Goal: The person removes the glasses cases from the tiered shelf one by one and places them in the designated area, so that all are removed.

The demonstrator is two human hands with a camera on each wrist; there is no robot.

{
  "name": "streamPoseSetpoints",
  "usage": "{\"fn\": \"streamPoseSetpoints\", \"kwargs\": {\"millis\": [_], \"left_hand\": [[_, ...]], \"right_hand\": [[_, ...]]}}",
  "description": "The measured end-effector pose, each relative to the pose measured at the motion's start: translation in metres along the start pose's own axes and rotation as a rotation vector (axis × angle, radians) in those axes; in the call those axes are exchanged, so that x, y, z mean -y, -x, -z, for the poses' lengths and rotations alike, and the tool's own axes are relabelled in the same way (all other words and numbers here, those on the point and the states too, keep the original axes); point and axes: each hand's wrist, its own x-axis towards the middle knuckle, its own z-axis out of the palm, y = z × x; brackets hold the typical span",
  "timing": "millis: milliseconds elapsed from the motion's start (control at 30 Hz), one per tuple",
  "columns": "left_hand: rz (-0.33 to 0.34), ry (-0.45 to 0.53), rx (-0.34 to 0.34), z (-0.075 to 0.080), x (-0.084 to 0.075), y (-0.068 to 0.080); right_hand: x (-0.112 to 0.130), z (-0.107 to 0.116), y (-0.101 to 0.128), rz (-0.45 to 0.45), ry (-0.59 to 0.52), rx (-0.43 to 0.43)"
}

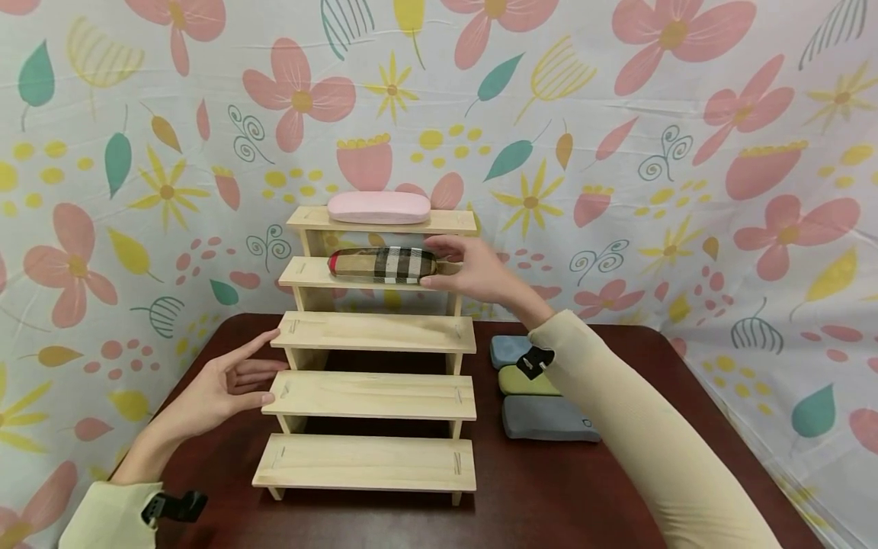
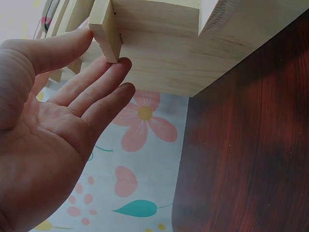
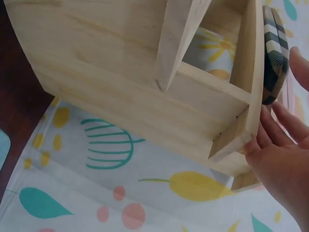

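A plaid glasses case [image 1: 382, 264] lies lengthwise on the second shelf from the top of a stepped wooden rack [image 1: 373, 332]. My right hand [image 1: 473, 268] holds the case's right end, thumb in front and fingers behind. The right wrist view shows the plaid case [image 3: 275, 55] between thumb and fingers, with fingers close against the shelf end. At the rack's left side, my left hand [image 1: 222, 385] touches the shelf ends with extended fingers. In the left wrist view, the left hand [image 2: 63, 106] has its thumb and fingertips against a board edge.
On the top shelf sits a pink glasses case [image 1: 379, 207]. Right of the rack, blue [image 1: 509, 351], green [image 1: 524, 380] and grey [image 1: 549, 418] cases lie on the dark table [image 1: 549, 496], partly behind the right sleeve. A flower-patterned curtain [image 1: 583, 152] hangs behind.
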Motion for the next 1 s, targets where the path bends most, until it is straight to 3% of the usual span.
{"fn": "streamPoseSetpoints", "kwargs": {"millis": [467, 1000], "left_hand": [[0.005, 0.007, -0.002, -0.0015, -0.0037, -0.0004], [0.007, 0.014, -0.002, -0.0016, -0.0053, 0.0003]], "right_hand": [[0.0001, -0.0096, -0.0099, -0.027, -0.003, 0.001], [0.0073, -0.0043, -0.0025, -0.025, -0.084, 0.026]]}}
